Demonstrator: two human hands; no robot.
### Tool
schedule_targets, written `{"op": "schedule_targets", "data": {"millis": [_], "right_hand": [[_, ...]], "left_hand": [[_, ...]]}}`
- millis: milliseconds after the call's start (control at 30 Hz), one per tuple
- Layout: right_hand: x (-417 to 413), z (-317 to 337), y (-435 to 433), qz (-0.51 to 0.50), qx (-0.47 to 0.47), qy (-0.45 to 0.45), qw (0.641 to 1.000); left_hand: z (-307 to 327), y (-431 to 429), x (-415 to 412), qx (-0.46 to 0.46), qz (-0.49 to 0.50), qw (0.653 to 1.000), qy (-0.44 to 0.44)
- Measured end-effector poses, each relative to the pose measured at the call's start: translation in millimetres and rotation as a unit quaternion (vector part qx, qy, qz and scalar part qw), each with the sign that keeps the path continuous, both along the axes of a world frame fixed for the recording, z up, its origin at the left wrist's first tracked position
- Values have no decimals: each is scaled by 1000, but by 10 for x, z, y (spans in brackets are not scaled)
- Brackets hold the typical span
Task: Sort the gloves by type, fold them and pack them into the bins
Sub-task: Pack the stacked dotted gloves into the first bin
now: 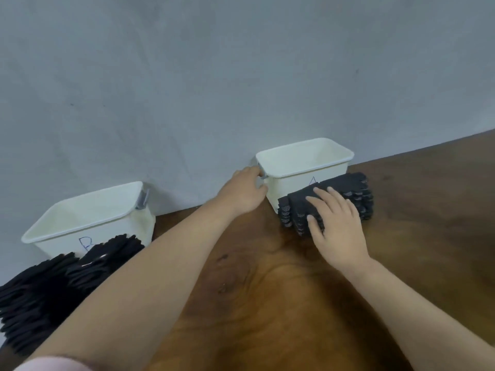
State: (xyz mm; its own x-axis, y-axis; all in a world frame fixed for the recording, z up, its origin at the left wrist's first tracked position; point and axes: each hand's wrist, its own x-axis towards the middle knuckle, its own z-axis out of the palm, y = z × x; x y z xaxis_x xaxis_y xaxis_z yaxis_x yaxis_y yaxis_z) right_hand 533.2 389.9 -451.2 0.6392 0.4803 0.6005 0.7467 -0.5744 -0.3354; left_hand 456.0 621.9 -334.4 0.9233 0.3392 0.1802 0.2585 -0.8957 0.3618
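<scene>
Two white bins stand against the grey wall. Bin A (pixel 305 156) is at centre right, and my left hand (pixel 245 192) grips its left corner by the metal handle bracket. In front of bin A lies a stack of black dotted gloves (pixel 351 195). My right hand (pixel 336 226) rests flat on that stack with fingers spread. Bin B (pixel 80 218) is at the left, and a pile of plain black gloves (pixel 48 287) lies before it on the table's left edge.
The brown wooden table (pixel 267 303) runs from the wall toward me, and its right part beyond the dotted gloves is bare wood. Both bins look empty from here. A metal handle bracket (pixel 143 199) sticks up at bin B's right corner.
</scene>
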Motion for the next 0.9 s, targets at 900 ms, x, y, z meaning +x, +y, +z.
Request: {"op": "schedule_targets", "data": {"millis": [900], "right_hand": [[125,-518,-190,-20,4,14,1000]], "left_hand": [[-255,276,978,85,-82,986,116]]}}
